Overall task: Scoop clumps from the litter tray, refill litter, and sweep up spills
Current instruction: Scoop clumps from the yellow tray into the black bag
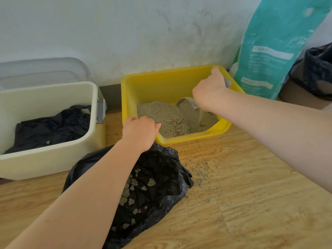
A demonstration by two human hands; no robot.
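Note:
A yellow litter tray (149,83) stands against the wall, tilted toward me, with grey litter (161,114) heaped at its near side. My right hand (210,92) grips the handle of a clear grey scoop (190,110) whose bowl digs into the litter. My left hand (142,132) grips the tray's near left rim. Below it an open black bag (161,177) lies on the floor with several pale clumps (133,193) inside. Spilled grains (201,173) are scattered on the wooden floor to the right of the bag.
A teal litter bag (273,47) leans on the wall to the right of the tray. A cream bin (53,159) lined with a dark bag stands at the left, its lid up. Another black bag (318,69) sits at the far right.

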